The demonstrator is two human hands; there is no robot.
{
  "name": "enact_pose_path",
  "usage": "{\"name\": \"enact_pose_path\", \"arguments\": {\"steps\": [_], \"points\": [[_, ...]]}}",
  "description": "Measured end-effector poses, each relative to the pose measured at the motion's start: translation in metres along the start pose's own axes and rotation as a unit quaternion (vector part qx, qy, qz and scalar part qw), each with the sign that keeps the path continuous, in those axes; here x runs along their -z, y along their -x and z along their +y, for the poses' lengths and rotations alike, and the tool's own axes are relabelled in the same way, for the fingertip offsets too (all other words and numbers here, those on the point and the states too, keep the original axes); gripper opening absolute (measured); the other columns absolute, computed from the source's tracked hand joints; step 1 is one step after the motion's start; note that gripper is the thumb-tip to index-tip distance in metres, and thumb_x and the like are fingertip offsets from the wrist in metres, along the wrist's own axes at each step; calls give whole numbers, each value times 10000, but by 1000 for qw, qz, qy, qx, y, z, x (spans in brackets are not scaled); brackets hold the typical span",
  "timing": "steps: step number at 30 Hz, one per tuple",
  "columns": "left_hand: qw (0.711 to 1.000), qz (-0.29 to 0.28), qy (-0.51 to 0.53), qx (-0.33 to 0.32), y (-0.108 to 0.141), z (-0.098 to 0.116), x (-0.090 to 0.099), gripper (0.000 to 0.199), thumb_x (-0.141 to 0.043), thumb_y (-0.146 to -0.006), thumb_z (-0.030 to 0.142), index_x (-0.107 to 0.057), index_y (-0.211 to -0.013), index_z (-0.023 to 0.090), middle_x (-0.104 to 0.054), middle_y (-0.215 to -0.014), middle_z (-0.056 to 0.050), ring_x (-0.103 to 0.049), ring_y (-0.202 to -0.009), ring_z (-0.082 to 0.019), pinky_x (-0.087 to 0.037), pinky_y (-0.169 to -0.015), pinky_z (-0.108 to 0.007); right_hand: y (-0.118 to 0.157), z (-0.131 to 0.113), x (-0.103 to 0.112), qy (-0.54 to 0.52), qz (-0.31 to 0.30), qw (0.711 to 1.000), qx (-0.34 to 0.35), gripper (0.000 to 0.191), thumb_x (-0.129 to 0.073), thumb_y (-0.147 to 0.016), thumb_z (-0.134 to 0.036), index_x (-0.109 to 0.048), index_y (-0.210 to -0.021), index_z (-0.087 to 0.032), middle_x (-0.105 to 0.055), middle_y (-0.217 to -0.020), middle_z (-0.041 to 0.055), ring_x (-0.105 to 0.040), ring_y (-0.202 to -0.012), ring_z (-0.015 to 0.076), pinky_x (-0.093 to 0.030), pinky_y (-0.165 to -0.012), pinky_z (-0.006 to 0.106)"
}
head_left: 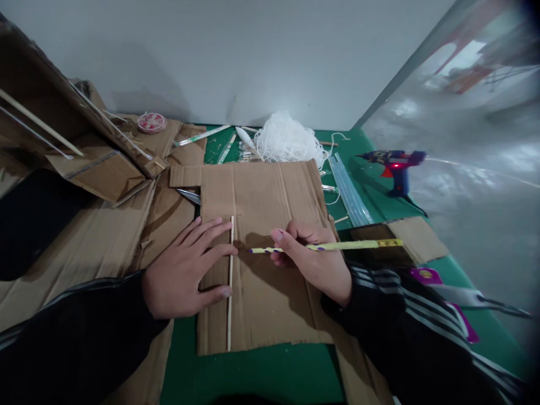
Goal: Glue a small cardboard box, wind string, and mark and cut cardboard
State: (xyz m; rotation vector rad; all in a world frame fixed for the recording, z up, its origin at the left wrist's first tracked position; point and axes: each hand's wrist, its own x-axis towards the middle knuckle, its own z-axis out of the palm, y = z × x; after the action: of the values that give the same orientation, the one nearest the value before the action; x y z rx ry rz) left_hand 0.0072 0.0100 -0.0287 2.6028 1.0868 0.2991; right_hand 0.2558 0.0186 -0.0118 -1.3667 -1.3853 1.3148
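A flat brown cardboard sheet [270, 202] lies on the green table, with a thin pale stick [230, 326] placed lengthwise near its left side. My left hand [189, 270] rests on the sheet, fingers spread, its fingertips touching the stick. Above the middle of the sheet, my right hand [314, 256] holds a yellow pencil [354, 245] between thumb and fingers. The pencil is nearly level, and its purple-dark tip points left toward the stick.
A cardboard structure [101, 169] stands at the left. White string [289, 138] and clear glue sticks [348, 191] lie behind the sheet. At the right are a blue glue gun [396, 166], its light red, and a purple-handled tool [426, 275].
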Motion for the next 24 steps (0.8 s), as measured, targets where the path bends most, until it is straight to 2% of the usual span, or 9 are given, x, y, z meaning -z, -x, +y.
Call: {"name": "enact_pose_path", "arguments": {"steps": [7, 11, 15, 19, 24], "points": [[1000, 2, -3, -4, 0, -1, -1, 535, -561, -831, 593, -532, -1248, 259, -322, -1553, -86, -249, -1433, -341, -176, -1172, -567, 0, 3, -1, 51, -7, 998, 40, 408, -654, -857, -454, -549, -580, -174, -665, -563, 30, -625, -504, 118, -499, -463, 201], [1000, 9, 0, -8, 0, -2, -2, 520, -570, -835, 572, -533, -1247, 257, -327, -1550, -81, -258, -1430, -335, -173, -1174, -556, -1, 3, 0, 68, -46, 995, 63, 416, -639, -874, -399, -522, -544, -176, -619, -523, 9, -627, -502, 118, -479, -453, 194], [1000, 8, -6, -10, 0, -2, -2, 518, -569, -839, 570, -525, -1249, 255, -322, -1551, -82, -244, -1436, -327, -159, -1177, -554, -1, 2, 0, 64, -22, 996, 60, 395, -622, -887, -386, -527, -566, -176, -634, -542, 11, -612, -492, 108, -474, -455, 193], [1000, -6, -11, -7, 0, -2, -2, 518, -547, -852, 578, -508, -1260, 261, -299, -1561, -76, -214, -1451, -306, -148, -1183, -549, -1, 2, 0, 66, -48, 994, 71, 403, -622, -881, -366, -497, -546, -180, -605, -520, -2, -617, -494, 113, -483, -468, 200], [1000, -4, -9, -5, 0, -2, -2, 511, -552, -852, 570, -514, -1258, 260, -307, -1557, -73, -220, -1448, -311, -138, -1187, -546, -1, 2, 0, 70, -45, 994, 75, 395, -611, -884, -333, -479, -543, -185, -605, -508, -3, -624, -487, 115, -448, -445, 191]]}}
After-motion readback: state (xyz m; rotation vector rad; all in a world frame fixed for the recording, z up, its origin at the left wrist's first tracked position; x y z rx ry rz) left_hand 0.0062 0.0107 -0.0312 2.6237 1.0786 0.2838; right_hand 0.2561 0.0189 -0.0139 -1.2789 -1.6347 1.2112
